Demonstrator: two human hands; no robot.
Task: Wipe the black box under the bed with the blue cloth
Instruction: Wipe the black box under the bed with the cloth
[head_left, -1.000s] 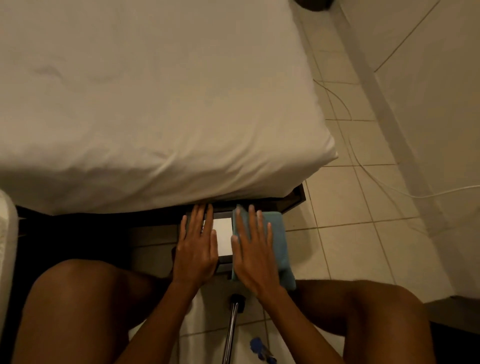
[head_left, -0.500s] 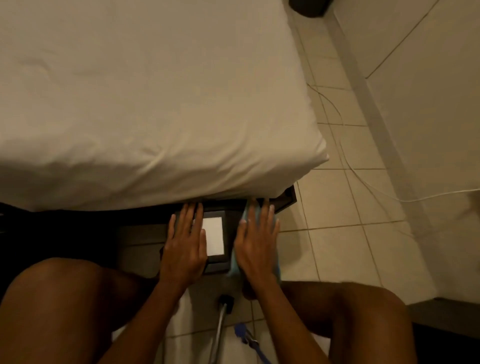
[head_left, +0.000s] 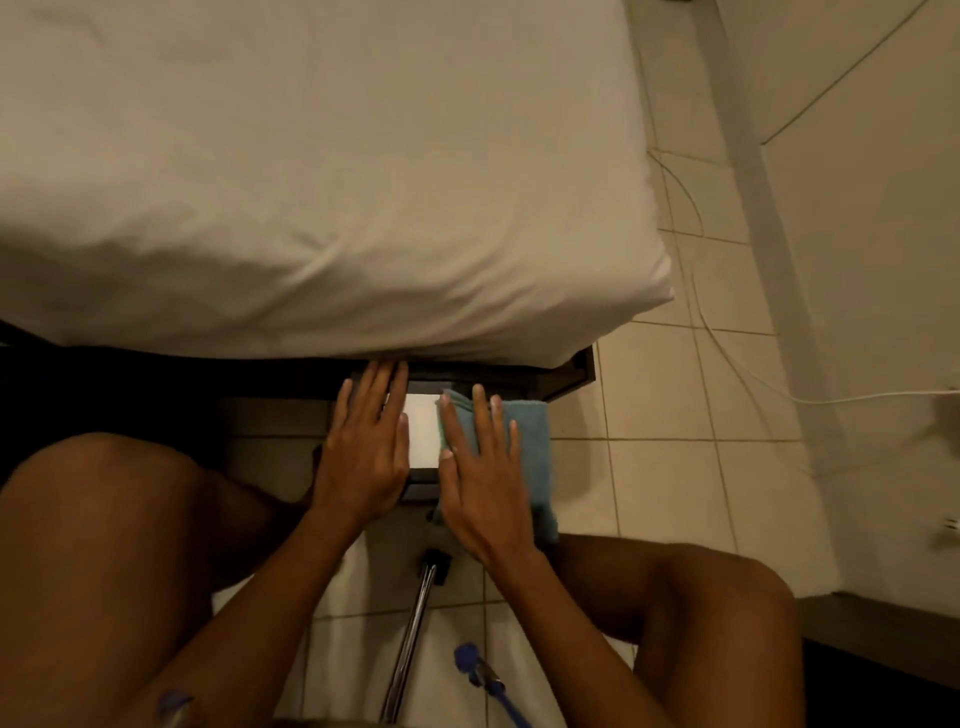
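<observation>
Hands lie flat on the black box (head_left: 415, 486) by the bed (head_left: 311, 182). Our left hand (head_left: 366, 452) is spread, steadying it. Our right hand (head_left: 480, 478), fingers splayed, presses the blue cloth (head_left: 532, 441) onto it.

Ahead of you a white sheet (head_left: 311, 171) covers the mattress, which overhangs a dark frame corner (head_left: 576, 371). Beige floor tiles (head_left: 670, 483) run to your right, where a thin white cable (head_left: 727, 358) trails toward the wall (head_left: 857, 234). Between your bare knees a chrome pole (head_left: 410, 639) slants across the floor, a blue-tipped tool (head_left: 478, 670) beside it.
</observation>
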